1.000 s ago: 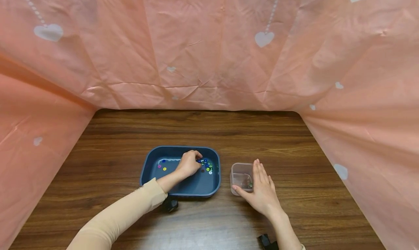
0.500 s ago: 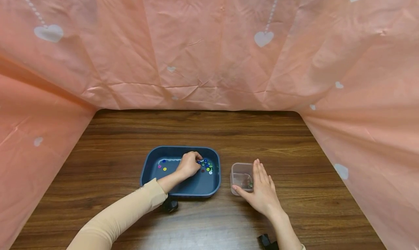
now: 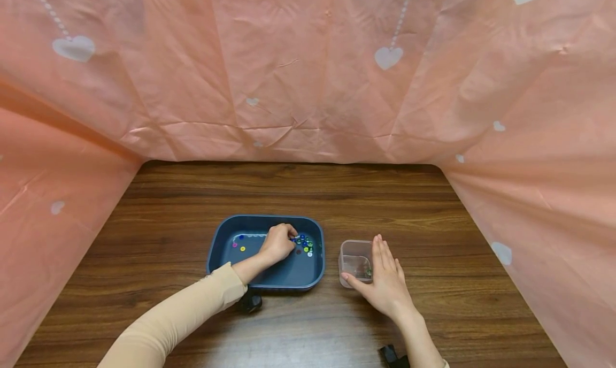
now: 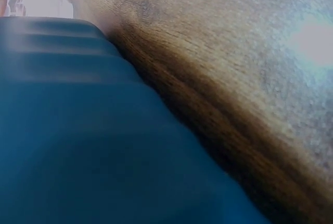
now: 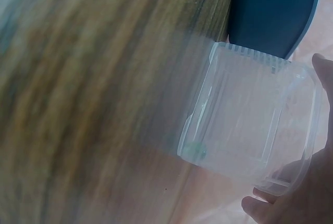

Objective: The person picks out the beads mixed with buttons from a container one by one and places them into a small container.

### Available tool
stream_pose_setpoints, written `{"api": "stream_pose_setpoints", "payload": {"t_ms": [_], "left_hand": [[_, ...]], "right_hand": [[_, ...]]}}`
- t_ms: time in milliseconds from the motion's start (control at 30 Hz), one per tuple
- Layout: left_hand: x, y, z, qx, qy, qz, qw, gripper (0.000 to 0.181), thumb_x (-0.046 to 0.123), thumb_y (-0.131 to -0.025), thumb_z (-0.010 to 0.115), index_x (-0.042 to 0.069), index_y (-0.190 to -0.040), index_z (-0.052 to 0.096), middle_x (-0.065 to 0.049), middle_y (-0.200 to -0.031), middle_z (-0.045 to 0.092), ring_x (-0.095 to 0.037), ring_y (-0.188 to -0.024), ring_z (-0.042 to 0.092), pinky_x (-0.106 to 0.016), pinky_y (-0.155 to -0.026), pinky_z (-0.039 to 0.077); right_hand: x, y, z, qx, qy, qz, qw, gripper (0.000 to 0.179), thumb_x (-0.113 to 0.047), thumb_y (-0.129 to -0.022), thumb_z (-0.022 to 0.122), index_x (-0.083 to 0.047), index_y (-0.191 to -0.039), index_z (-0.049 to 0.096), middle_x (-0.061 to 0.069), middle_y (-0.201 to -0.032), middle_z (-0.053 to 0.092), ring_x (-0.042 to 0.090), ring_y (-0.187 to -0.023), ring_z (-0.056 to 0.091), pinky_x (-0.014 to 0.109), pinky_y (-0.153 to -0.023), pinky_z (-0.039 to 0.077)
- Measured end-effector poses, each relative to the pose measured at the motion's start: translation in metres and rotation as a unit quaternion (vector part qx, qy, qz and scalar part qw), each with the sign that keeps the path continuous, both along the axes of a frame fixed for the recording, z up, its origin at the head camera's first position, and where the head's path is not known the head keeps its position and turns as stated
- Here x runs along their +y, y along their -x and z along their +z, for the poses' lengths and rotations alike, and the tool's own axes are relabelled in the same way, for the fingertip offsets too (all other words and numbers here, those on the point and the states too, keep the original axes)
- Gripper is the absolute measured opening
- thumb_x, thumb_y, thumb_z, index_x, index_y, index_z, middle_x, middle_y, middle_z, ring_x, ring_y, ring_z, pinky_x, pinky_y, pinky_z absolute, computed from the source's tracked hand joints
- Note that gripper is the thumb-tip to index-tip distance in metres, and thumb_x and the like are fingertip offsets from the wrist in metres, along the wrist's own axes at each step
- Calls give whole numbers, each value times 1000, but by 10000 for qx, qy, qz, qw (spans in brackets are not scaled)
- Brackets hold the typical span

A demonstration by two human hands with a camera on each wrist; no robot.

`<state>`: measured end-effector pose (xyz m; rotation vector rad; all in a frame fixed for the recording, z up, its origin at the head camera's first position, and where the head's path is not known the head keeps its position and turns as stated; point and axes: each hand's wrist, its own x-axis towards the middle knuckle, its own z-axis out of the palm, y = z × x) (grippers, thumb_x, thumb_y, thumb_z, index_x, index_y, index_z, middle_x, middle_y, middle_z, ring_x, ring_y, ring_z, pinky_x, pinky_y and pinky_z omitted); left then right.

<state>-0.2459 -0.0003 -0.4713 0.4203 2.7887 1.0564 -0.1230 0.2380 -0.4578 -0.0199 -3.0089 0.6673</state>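
Note:
Inside a dark blue tray (image 3: 284,276), my left hand (image 3: 276,243) reaches down with bent fingers among several glass marbles (image 3: 304,240). A blue one shows by the gap between thumb and index finger; whether the fingertips grip it is hidden. To the right of the tray stands a clear plastic container (image 3: 355,257) with a greenish marble (image 3: 368,272) at its bottom. My right hand (image 3: 389,285) lies along the container's right side, fingers straight and thumb spread to the near edge. The right wrist view shows its fingers beside the container's rim (image 5: 317,114).
Small button-like discs, a pink one (image 3: 235,245) and a yellow one (image 3: 243,248) among them, lie at the tray's left, with more near the marbles. Everything stands on a wooden table (image 3: 385,197). A pink curtain (image 3: 298,90) hangs around its back and sides.

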Motion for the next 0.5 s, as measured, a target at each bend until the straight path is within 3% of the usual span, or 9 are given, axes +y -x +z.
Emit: {"api": "stream_pose_setpoints", "payload": {"t_ms": [500], "left_hand": [[0, -1, 1, 28, -99, 17, 9999, 17, 3, -77, 66, 4, -93, 68, -7, -85, 63, -16, -77, 57, -29, -66, 48]], "right_hand": [[0, 1, 0, 34, -12, 3, 10000, 112, -72, -73, 51, -5, -147, 0, 14, -153, 5, 31, -140, 8, 62, -104, 15]]}}
